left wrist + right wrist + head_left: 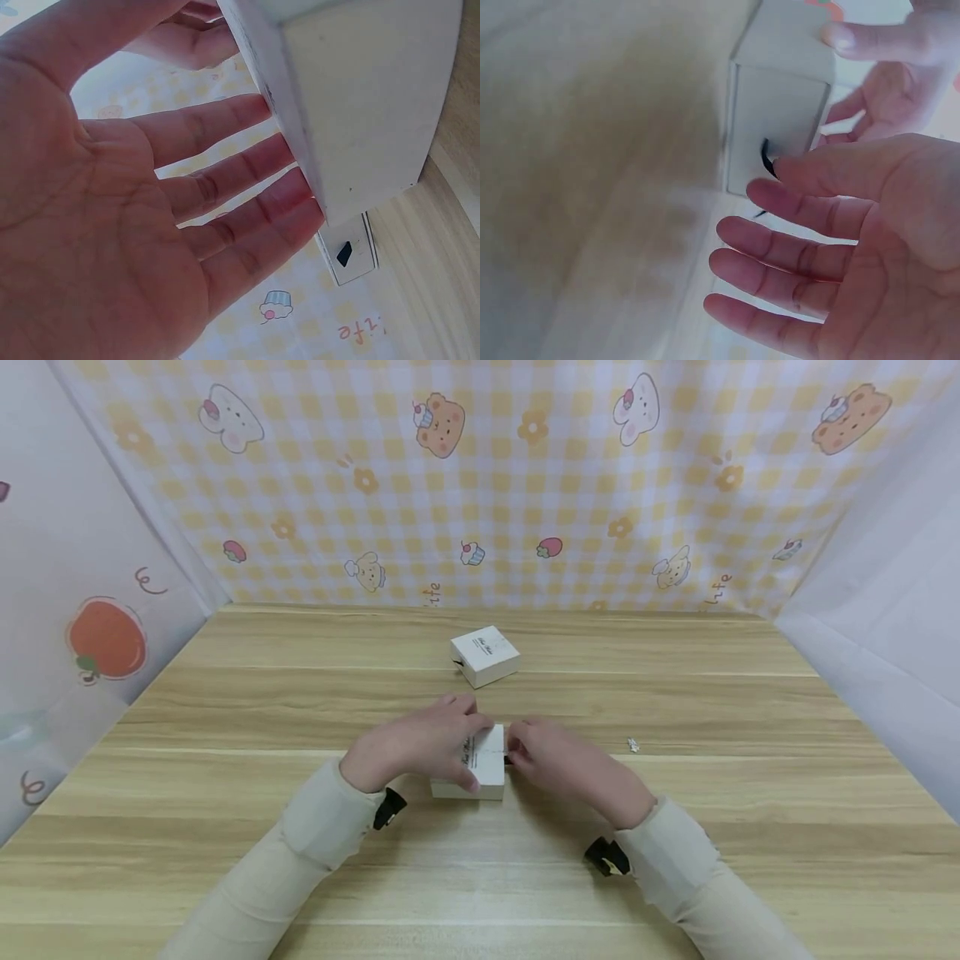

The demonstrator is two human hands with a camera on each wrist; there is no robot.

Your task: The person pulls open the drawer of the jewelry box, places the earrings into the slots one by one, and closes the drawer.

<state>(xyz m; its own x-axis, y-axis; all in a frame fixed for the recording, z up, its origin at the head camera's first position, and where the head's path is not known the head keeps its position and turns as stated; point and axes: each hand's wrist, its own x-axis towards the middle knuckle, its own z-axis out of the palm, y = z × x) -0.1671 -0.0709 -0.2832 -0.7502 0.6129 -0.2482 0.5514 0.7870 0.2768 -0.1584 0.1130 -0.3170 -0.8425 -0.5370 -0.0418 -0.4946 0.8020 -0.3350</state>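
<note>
A small white drawer-style box [491, 762] with dark lettering on top lies flat on the wooden table. My left hand [427, 745] holds it from the left, thumb at the near edge and fingers across the top toward the far edge. In the left wrist view those fingers [247, 169] are fairly straight, their tips against the box. My right hand [555, 764] is at the box's right end. Its thumb and index finger pinch a short black ribbon tab [766, 156] on the end panel, while the other fingers are spread apart below.
Behind my hands sits a second white box [487, 653], turned at an angle, with a black tab on its left side. A small crumpled silvery scrap [633, 744] lies to the right. A yellow checked curtain [487, 485] hangs along the table's back edge.
</note>
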